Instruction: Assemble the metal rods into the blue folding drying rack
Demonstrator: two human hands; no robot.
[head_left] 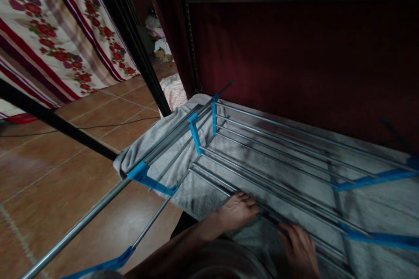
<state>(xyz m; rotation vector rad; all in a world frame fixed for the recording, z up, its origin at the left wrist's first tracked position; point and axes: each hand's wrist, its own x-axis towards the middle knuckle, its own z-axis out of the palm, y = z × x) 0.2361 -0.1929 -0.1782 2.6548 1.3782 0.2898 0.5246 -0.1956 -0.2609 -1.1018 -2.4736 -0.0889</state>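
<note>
While the metal rack is lying across a gray blanket, its front rods are running directly beneath the left hand. That hand is curling its bent fingers over these rods and is holding them, though its underside is staying hidden. The right hand is resting farther along at the same rods, fingers bent and thumb apart; how firmly it is gripping, I cannot tell.

Beyond both hands, more rods are stretching between blue brackets, standing between the hands and a dark red panel. To the left, a long silver tube is jutting past the blanket, above the tiled floor. Black metal posts are slanting there too, before a floral curtain, and a thin cord is trailing over the tiles.
</note>
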